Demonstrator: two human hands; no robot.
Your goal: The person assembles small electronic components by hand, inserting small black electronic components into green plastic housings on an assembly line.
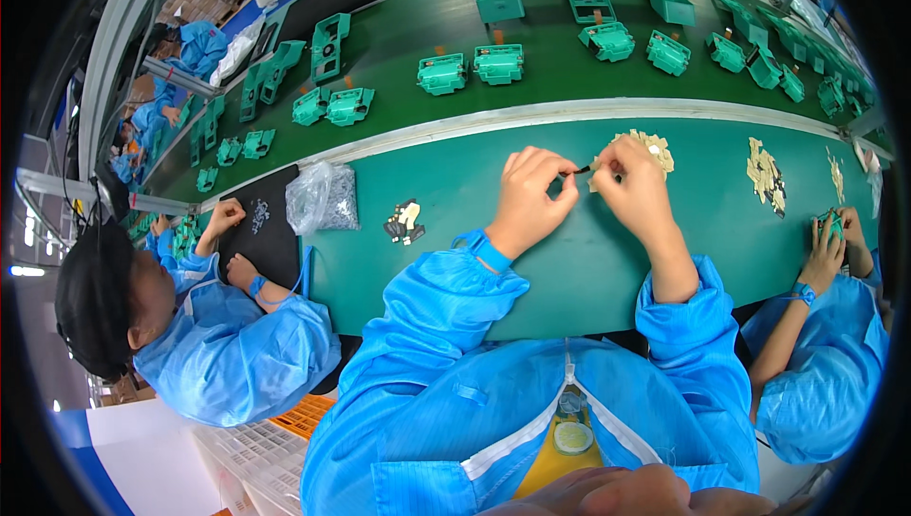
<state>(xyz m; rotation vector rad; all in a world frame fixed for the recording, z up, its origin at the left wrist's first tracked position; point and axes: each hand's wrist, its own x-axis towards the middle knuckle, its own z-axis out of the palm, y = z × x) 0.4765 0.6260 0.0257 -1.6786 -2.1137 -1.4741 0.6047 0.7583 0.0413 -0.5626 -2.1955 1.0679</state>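
Note:
Above the green bench top, my left hand (533, 195) is closed in a pinch on a small black strip (583, 171). My right hand (634, 189) faces it, thumb and fingers pressed together at the strip's other end. A bit of pale material seems to show at those right fingertips, too small to name. Just behind the right hand lies a pile of small cream-coloured pieces (657, 150), partly covered by it. To the left of my hands sits a smaller heap of black and cream pieces (405, 222).
Beyond the bench's metal edge runs a green conveyor (399, 51) carrying several teal plastic housings (499, 64). A clear bag of small grey parts (327, 198) lies on the left. Co-workers sit close on both sides; another cream-and-black pile (765, 175) lies at right.

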